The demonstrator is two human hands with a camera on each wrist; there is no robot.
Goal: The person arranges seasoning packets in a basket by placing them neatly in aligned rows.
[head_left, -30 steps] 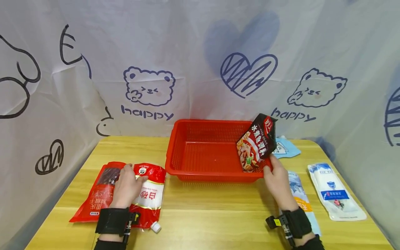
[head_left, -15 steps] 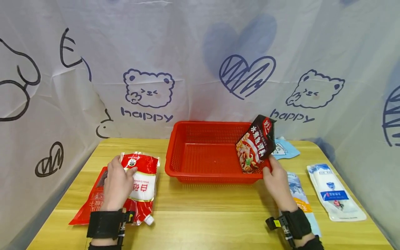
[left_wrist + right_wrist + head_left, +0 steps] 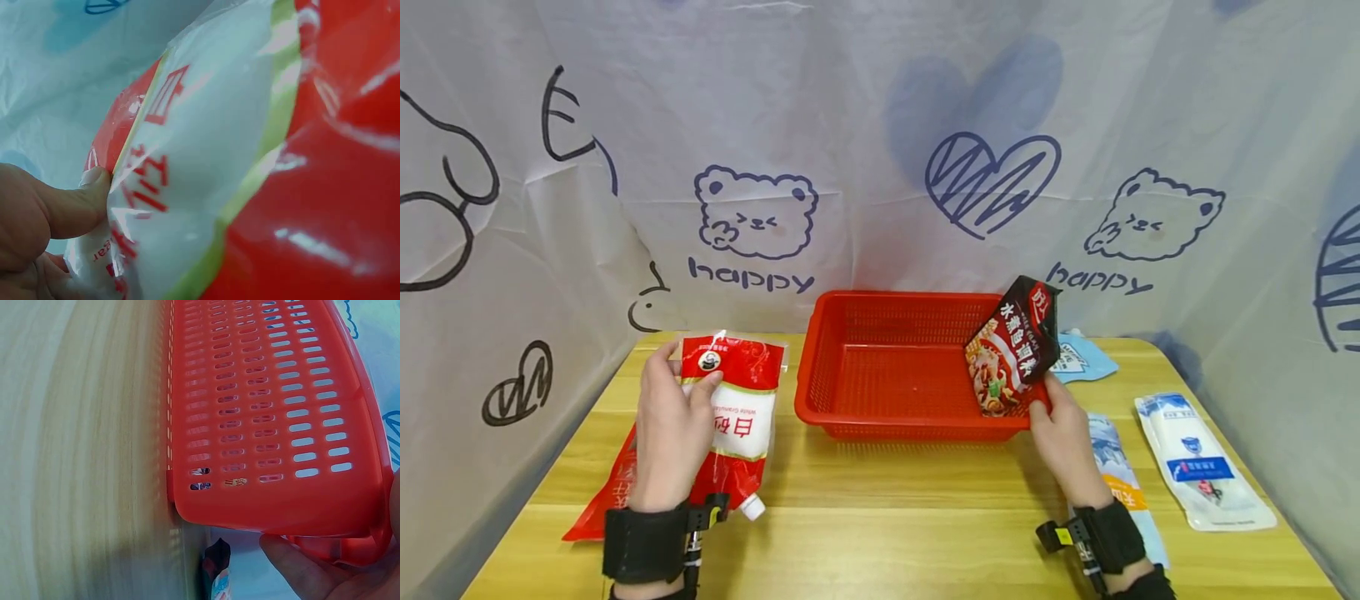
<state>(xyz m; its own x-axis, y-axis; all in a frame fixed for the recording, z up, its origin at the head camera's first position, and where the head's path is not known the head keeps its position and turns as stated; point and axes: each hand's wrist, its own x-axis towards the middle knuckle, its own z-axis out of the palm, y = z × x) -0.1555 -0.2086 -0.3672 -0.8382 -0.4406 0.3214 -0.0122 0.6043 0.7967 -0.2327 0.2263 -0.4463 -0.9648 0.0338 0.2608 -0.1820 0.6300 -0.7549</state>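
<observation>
My left hand [image 3: 670,429] pinches a red and white bag of white granulated sugar [image 3: 752,358], thumb on its front and fingers behind. The bag stands tilted at the left with its white cap low, above a red bag of dried chilies [image 3: 606,500] that it partly hides. In the left wrist view, the thumb [image 3: 81,203] presses the edge of the sugar bag [image 3: 206,150]. My right hand [image 3: 1067,442] grips the front right corner of a red plastic basket [image 3: 910,427]. A black and red seasoning packet [image 3: 1015,342] leans inside the basket's right end.
Right of the basket lie a light blue packet [image 3: 1086,360], a blue and orange pouch [image 3: 1120,467] partly hidden by my right wrist, and a white and blue bag [image 3: 1202,467]. A white curtain with drawings [image 3: 865,167] closes off the back of the wooden table [image 3: 910,525].
My left hand has lifted the sugar bag up off the table and moved slightly left, over the chili bag. My right hand and the basket have stayed in place.
</observation>
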